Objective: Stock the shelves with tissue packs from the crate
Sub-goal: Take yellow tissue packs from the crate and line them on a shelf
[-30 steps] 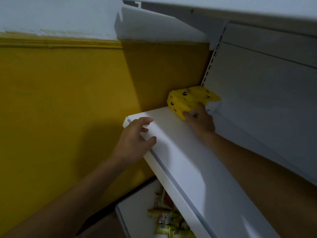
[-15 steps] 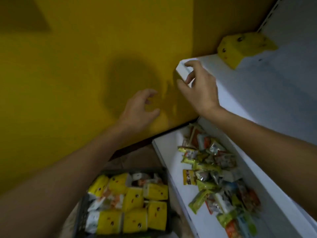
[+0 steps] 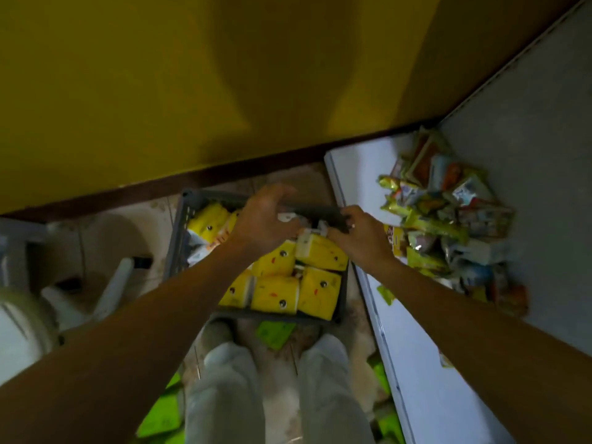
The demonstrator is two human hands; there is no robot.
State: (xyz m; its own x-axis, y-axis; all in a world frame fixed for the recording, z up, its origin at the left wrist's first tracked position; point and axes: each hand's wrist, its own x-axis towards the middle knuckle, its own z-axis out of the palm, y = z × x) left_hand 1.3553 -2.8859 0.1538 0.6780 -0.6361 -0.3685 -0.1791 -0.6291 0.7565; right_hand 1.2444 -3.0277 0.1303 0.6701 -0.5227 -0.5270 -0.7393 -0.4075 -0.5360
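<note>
The left hand (image 3: 266, 219) and right hand (image 3: 358, 240) had been lowered from the upper shelf to the crate (image 3: 180, 238) and were curled over a tissue pack (image 3: 322, 256); whether it was gripped could not be told.

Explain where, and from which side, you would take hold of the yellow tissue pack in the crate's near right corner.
Probably from straight above, pinching the tissue pack across its broad upturned face. The crate wall hems its right and near sides and a neighbouring pack lies against its left, so only the top is free; soft wrapping should let fingers wedge in.
</note>
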